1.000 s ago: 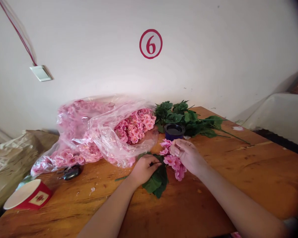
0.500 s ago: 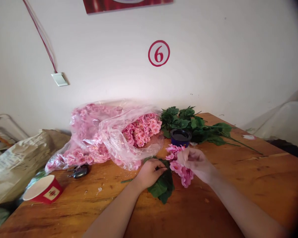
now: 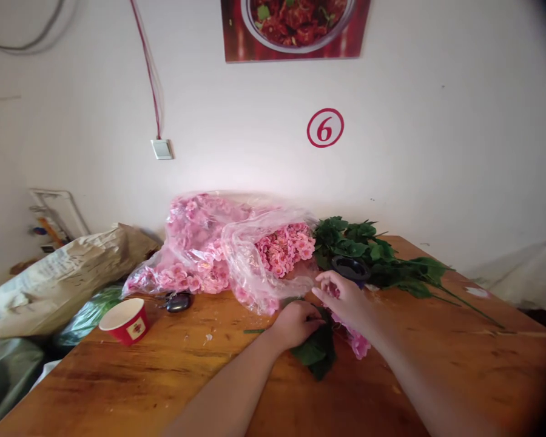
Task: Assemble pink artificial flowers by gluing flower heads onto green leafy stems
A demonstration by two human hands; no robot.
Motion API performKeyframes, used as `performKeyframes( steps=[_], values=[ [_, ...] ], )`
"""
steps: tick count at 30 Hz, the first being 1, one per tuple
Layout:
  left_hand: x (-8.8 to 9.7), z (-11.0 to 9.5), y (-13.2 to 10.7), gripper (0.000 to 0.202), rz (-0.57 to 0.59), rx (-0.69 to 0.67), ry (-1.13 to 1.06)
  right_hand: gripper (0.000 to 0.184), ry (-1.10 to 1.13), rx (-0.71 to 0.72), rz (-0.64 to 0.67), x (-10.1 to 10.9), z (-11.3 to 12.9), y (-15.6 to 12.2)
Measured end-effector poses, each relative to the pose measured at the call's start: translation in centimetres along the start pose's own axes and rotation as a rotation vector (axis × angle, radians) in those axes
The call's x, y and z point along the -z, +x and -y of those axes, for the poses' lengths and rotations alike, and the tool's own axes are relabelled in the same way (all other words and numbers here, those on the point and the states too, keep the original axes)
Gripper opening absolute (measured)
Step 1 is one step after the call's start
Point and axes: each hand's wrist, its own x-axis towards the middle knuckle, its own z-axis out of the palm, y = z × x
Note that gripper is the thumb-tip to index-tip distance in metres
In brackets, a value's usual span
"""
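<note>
Head camera shows me the left hand [image 3: 295, 321] closed on green leaves [image 3: 313, 352] over the wooden table [image 3: 164, 388]. Just right, the right hand [image 3: 348, 298] has thumb and fingers parted; pink flowers [image 3: 359, 345] show beneath it, near the leaves. The plastic bag [image 3: 243, 267] lies farther left.

Wooden table [image 3: 200, 382] spread before you, pale scrap [image 3: 208, 338] on its boards. Far side: clear plastic bag [image 3: 250, 282] bulging with pink blossoms [image 3: 284, 249], leafy green stems [image 3: 357, 246] right beside it, dark round container [image 3: 346, 266] just in front. Over on your left, red paper cup [image 3: 131, 328], black rounded object [image 3: 179, 302] near bag. Closest to you: green leaf cluster [image 3: 316, 353], pink flower spray [image 3: 359, 346] alongside.
</note>
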Motion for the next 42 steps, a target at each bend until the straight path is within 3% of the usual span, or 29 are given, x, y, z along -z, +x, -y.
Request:
performKeyframes(
  steps=[4,6,11,14,17,20,25,29,33,40,42],
  values=[
    [-0.2,0.3,-0.1,0.023,-0.002,-0.006,0.016,0.046,-0.361,-0.116,0.005,-1.9,1.5,6.3],
    [-0.3,0.5,-0.1,0.023,-0.007,-0.021,0.017,0.044,-0.516,-0.187,0.013,-3.3,1.8,9.2],
    [-0.4,0.7,-0.1,0.019,-0.031,-0.057,0.032,0.034,-0.546,-0.145,-0.03,-6.1,2.1,12.3],
    [-0.5,1.0,-0.1,0.02,-0.026,-0.039,0.015,0.031,-0.547,-0.107,-0.106,-5.5,2.8,11.8],
    [-0.7,1.1,0.0,0.023,-0.005,0.036,-0.03,0.03,-0.525,-0.035,-0.222,-3.3,3.1,10.0],
    [-0.6,1.1,0.0,0.028,0.002,0.163,-0.154,0.026,-0.442,0.136,-0.322,-1.0,2.4,7.1],
    [-0.1,0.5,0.1,0.032,-0.042,0.238,-0.522,0.02,-0.272,0.288,-0.198,-0.1,-0.4,2.4],
    [0.2,0.2,0.2,0.029,-0.045,0.263,-0.638,0.021,0.028,0.201,-0.2,-1.2,-2.3,1.1],
    [0.1,0.1,0.3,0.029,-0.042,0.243,-0.604,0.024,0.233,0.064,-0.194,-2.0,-3.3,0.8],
    [0.0,-0.2,0.3,0.03,-0.033,0.239,-0.485,0.031,0.303,-0.051,-0.245,-1.0,-1.5,0.3],
    [0.0,-0.2,0.3,0.029,-0.017,0.238,-0.49,0.03,0.259,-0.022,-0.19,-1.0,-1.2,0.3]
  ],
)
